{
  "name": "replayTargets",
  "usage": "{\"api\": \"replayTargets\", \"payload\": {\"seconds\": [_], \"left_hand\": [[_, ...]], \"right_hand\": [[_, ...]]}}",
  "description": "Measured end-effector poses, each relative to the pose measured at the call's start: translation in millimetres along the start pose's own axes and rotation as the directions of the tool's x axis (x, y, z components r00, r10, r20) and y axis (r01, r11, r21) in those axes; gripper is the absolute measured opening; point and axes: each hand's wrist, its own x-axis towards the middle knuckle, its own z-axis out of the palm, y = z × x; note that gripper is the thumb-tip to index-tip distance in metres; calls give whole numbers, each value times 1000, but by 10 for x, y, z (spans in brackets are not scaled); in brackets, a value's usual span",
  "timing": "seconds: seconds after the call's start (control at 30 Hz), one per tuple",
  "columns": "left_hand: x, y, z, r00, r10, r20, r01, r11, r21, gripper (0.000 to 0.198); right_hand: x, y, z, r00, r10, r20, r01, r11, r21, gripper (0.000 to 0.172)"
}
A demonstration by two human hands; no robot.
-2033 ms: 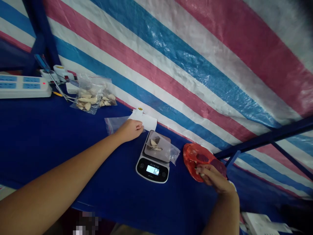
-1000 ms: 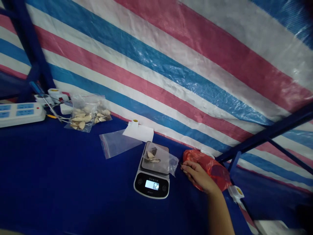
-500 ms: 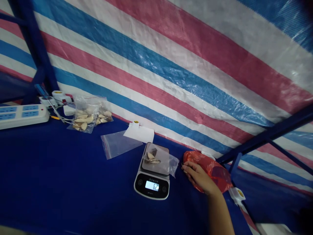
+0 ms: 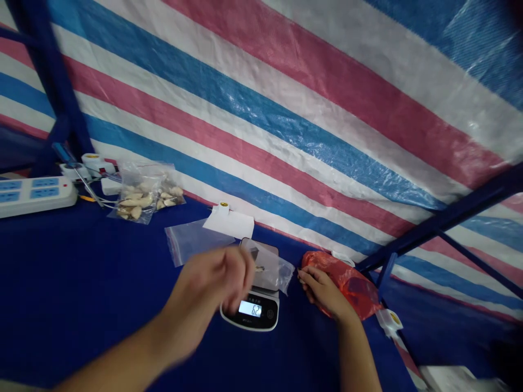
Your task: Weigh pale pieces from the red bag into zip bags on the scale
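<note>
My left hand (image 4: 210,288), smeared by motion, is in front of the digital kitchen scale (image 4: 267,320) and hides its left side; the fingers look curled, but their grip is unclear. A clear plastic bag (image 4: 285,274) lies on the weighing plate with a few pale, dark-edged slices (image 4: 260,268), partly covered from view. The lit display (image 4: 250,308) reads 6.2. To the right of the scale, my right hand (image 4: 324,292) has its fingertips pinched together at the near left edge of a red plastic bag (image 4: 353,280). Whatever it pinches is too small to name.
Clear zip bags of pale slices (image 4: 137,202) lie at the back left beside a white power strip (image 4: 36,202). A flat zip bag (image 4: 183,239) and white paper (image 4: 232,224) are behind the scale. Striped sheeting (image 4: 245,125) and a blue frame bar (image 4: 441,218) bound the table.
My left hand has come into view from the lower left and now covers part of the scale. My right hand stays beside the red bag, fingers still pinched. The reading is unchanged.
</note>
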Motion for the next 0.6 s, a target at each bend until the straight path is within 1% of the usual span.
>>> {"api": "replayTargets", "payload": {"seconds": [0.03,0.07,0.13,0.17,0.2,0.23,0.27,0.33,0.37,0.43,0.6], "left_hand": [[162,-98,-32,999,8,-53,-7,1000,15,35],[334,-231,-80,991,23,-133,-16,998,54,38],[632,-566,-212,941,80,-328,-14,980,201,39],[728,-743,-288,912,103,-397,4,966,260,38],[782,-910,-362,893,115,-435,32,948,317,38],[797,-1055,-429,901,120,-418,57,920,387,39],[783,-1172,-486,918,115,-381,77,888,454,39],[719,-1315,-560,945,94,-313,95,838,538,38],[693,-1347,-579,951,85,-298,101,824,558,38],[675,-1366,-591,950,76,-302,116,815,567,37],[723,-1355,-571,953,39,-300,145,812,565,36]], "right_hand": [[2,-5,5,1000,6,-4,-6,1000,1,46],[3,-10,8,1000,18,-8,-18,1000,10,46],[3,-21,6,999,34,-16,-33,999,38,47],[2,-27,3,999,33,-17,-33,998,53,48],[0,-32,-2,999,32,-18,-31,997,70,48],[-1,-36,-8,999,28,-18,-26,995,92,48],[-3,-39,-13,1000,23,-17,-21,993,116,48],[-4,-41,-21,1000,19,-10,-17,986,168,47],[-3,-39,-23,1000,20,-5,-18,981,195,45],[1,-31,-23,1000,26,5,-26,972,235,43],[12,-7,-19,1000,25,-6,-23,964,263,41]]}}
